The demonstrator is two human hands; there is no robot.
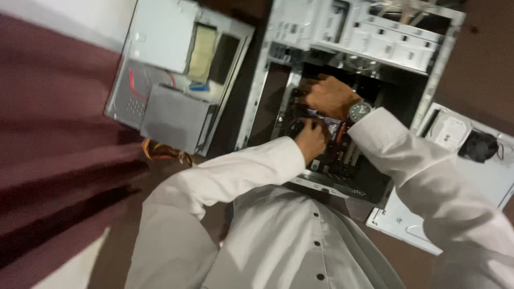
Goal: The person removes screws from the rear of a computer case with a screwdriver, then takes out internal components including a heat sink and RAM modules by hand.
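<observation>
An open computer case (257,101) lies in front of me, its dark motherboard (342,160) exposed inside. My left hand (310,140) reaches into the case with fingers curled on a dark part on the board; what it grips is hidden. My right hand (327,95), with a wristwatch (360,111) on the wrist, presses down on the board a little farther in, fingers bent. Both arms wear white sleeves.
A second grey computer chassis (176,80) with a power supply box (174,119) and loose coloured wires (160,151) lies at the left. A white panel (471,171) holding a disc-shaped part and a black fan (478,145) sits at the right. Dark red cloth (59,134) covers the left side.
</observation>
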